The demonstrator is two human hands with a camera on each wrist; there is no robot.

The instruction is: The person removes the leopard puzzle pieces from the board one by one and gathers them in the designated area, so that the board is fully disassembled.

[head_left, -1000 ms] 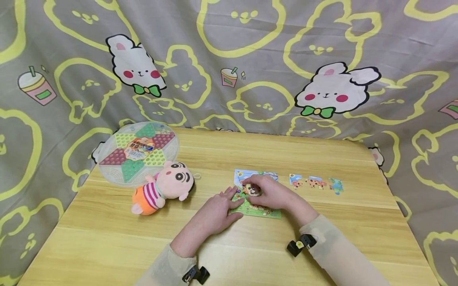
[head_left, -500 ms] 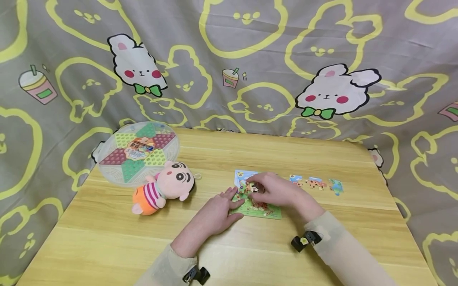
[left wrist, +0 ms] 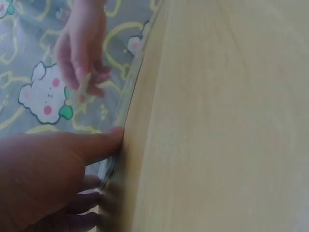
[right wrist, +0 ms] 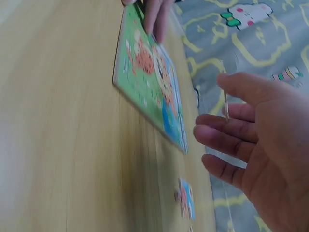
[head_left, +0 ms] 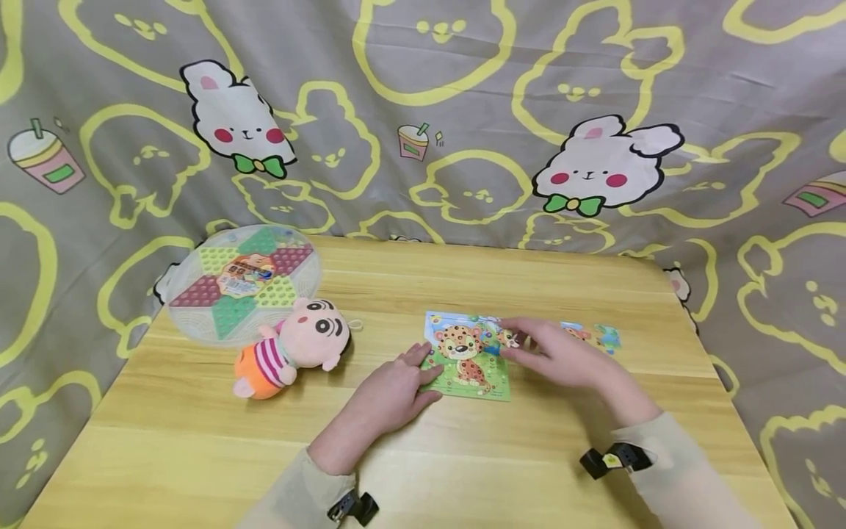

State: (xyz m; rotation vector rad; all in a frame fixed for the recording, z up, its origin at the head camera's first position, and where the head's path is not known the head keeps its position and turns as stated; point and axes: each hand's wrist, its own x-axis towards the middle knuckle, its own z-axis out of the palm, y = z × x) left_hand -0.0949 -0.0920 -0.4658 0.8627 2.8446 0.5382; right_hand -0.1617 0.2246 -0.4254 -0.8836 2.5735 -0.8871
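A leopard jigsaw puzzle board (head_left: 471,375) lies on the wooden table, its printed leopard showing between both hands. My left hand (head_left: 390,393) rests at the board's left side, fingers extended over its edge; in the left wrist view the thumb (left wrist: 104,145) touches that edge. Just off the right side of the board, my right hand (head_left: 562,353) pinches a small puzzle piece (head_left: 507,339). From the right wrist, this piece (right wrist: 225,101) appears edge-on, thin between thumb and fingers. Beyond the hand lie two loose pieces (head_left: 606,338), partly hidden by it.
A plush doll (head_left: 291,349) with an orange bottom lies left of the board. Behind it is a round Chinese checkers board (head_left: 241,283). A grey patterned curtain (head_left: 370,110) hangs along the table's back and sides.
My right hand has moved off the leopard's head to the right and now holds a puzzle piece. The leopard's head is uncovered on the board. My left hand stays put; the view shifted slightly.
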